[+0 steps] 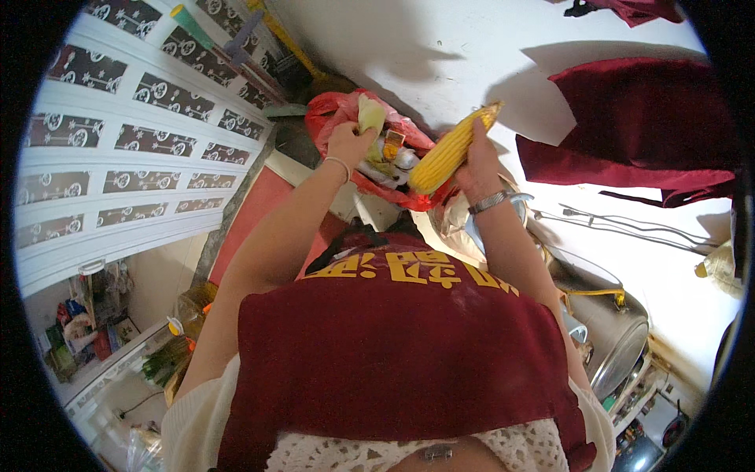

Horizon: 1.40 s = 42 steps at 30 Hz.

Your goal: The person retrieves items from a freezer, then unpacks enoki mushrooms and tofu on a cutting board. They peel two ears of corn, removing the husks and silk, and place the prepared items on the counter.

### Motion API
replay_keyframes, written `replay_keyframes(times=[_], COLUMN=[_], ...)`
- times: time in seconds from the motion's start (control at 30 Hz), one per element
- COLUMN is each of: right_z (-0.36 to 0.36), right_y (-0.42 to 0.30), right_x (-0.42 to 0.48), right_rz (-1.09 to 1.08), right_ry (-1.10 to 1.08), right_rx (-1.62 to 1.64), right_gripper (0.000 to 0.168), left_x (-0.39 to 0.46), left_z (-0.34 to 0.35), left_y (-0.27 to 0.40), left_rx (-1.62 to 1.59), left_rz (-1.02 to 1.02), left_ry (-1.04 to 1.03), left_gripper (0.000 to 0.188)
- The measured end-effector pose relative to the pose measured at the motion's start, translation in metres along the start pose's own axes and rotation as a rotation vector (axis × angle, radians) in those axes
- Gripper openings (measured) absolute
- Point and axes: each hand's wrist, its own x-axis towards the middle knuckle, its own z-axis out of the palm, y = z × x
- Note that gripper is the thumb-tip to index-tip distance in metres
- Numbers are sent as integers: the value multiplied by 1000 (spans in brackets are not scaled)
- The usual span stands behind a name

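My right hand (pixel 481 162) is closed around a husked ear of yellow corn (pixel 448 153), its tip pointing up and to the right. In my left hand (pixel 349 144) is a pale green corn husk (pixel 371 113), pinched above a red plastic bag (pixel 323 109). That bag stands gaping beneath both hands, its rim folded outward. Inside lie a husk piece (pixel 377 162), crumpled white plastic (pixel 406 158) and a small orange packet (pixel 393 144). The corn hangs over the bag's right side and hides part of it.
A white patterned door (pixel 118 165) stands at left, with a green-tipped broom handle (pixel 191 26) and yellow handle (pixel 289 41) leaning nearby. Dark red aprons (pixel 637 118) hang on the right wall above black cables (pixel 637 227). A large metal pot (pixel 613 330) sits lower right.
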Motion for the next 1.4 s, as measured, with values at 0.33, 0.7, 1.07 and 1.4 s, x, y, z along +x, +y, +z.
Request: replay_keyframes(times=[0.33, 0.7, 1.07, 1.4], right_z=[23, 77, 100, 114], right_y=[-10, -47, -67, -70], right_x=[-66, -76, -89, -111], right_rz=[-54, -217, -98, -253], right_ry=[-386, -428, -733, -789], right_rx=[9, -32, -19, -122], right_gripper=[29, 25, 57, 50], left_x=[-26, -154, -161, -167], left_z=[5, -23, -71, -70], left_y=[28, 116, 122, 116], left_rx=[-966, 184, -67, -38], left_rz=[-169, 247, 325, 397], left_ry=[-385, -73, -181, 32], left_gripper=[45, 62, 48, 47])
